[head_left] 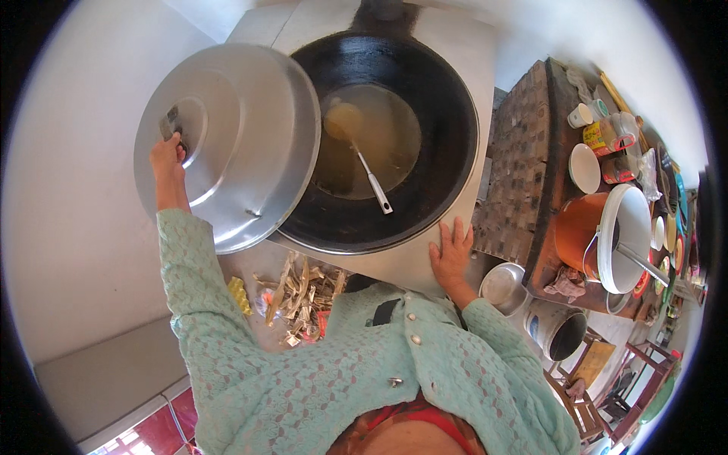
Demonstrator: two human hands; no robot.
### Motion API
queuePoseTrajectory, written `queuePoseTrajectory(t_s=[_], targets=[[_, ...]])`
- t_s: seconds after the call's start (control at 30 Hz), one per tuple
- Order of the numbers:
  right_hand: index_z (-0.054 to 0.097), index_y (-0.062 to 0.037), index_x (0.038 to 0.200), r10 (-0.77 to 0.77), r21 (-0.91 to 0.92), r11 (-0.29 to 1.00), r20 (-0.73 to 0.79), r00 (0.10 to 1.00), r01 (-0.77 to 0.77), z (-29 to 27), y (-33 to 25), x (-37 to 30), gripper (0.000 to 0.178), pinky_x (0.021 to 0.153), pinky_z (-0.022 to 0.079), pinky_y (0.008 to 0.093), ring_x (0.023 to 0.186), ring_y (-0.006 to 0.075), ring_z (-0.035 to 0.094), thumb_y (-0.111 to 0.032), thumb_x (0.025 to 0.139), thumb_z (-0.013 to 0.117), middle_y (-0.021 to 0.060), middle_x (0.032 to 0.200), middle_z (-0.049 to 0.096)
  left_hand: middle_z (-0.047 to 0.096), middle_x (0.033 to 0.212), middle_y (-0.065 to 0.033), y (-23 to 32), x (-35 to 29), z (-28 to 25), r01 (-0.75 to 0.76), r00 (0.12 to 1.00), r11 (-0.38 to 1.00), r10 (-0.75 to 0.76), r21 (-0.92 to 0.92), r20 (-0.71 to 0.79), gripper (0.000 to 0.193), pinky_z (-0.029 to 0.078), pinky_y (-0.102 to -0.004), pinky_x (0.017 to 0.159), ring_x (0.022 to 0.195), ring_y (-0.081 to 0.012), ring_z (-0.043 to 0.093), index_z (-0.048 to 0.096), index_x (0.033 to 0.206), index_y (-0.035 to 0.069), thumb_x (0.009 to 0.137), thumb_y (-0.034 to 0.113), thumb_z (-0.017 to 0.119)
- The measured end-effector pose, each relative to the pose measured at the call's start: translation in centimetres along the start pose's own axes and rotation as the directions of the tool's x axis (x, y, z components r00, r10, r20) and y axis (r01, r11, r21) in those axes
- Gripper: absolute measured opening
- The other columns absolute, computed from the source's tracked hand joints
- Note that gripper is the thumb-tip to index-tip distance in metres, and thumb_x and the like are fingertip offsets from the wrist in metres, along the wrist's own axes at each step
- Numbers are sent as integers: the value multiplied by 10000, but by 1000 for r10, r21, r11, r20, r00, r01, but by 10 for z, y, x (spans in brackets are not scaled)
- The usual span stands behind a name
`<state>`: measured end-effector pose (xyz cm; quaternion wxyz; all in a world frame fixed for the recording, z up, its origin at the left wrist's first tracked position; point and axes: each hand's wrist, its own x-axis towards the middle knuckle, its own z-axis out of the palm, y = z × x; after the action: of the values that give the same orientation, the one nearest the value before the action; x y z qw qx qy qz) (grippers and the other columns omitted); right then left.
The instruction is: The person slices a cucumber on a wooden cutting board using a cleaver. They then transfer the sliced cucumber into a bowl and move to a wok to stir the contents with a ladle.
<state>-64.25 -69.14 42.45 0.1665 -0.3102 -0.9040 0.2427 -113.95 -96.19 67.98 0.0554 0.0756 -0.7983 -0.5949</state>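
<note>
My left hand is closed round the handle of a large silver metal lid. The lid is tilted at the left and overlaps the left rim of a big black wok set into the stove. Cloudy yellowish liquid fills the wok's bottom. In it rests a ladle, its bowl under the liquid and its handle leaning toward the near side. My right hand lies with fingers spread on the pale stove top, close to the wok's near right rim.
Split firewood lies on the floor at the near left. To the right, a brick-sided counter carries an orange bucket with a white lid, a white bowl and several jars. A metal basin and a pail stand below.
</note>
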Motion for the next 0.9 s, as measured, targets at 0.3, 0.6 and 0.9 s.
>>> queuePoseTrajectory(t_s=[0.3,0.6,0.9], targets=[[484,-158,1335,62,-57,997,84,995,-57,-3,-4,1,566,1073,280,546,1330,498,212,-246,799,644,163,1490,281,499,615,-33,-71,63,-34,-60,997,995,57,79,48,149,337,-256,408,468,-117,452,525,752,33,815,23,660],[465,-126,1343,90,-87,993,119,989,-80,-7,-13,3,556,1103,235,525,1341,480,211,-233,817,613,175,1499,267,502,612,-19,-104,107,-19,16,997,1000,-16,2,79,97,359,-247,433,477,-104,452,563,779,18,818,34,649],[463,-131,1336,110,-153,984,140,984,-88,-6,-15,2,600,1091,221,574,1334,507,199,-301,796,661,204,1512,223,525,652,-16,-122,180,33,-56,990,989,37,137,137,127,390,-294,484,536,-132,481,607,761,20,800,136,641]])
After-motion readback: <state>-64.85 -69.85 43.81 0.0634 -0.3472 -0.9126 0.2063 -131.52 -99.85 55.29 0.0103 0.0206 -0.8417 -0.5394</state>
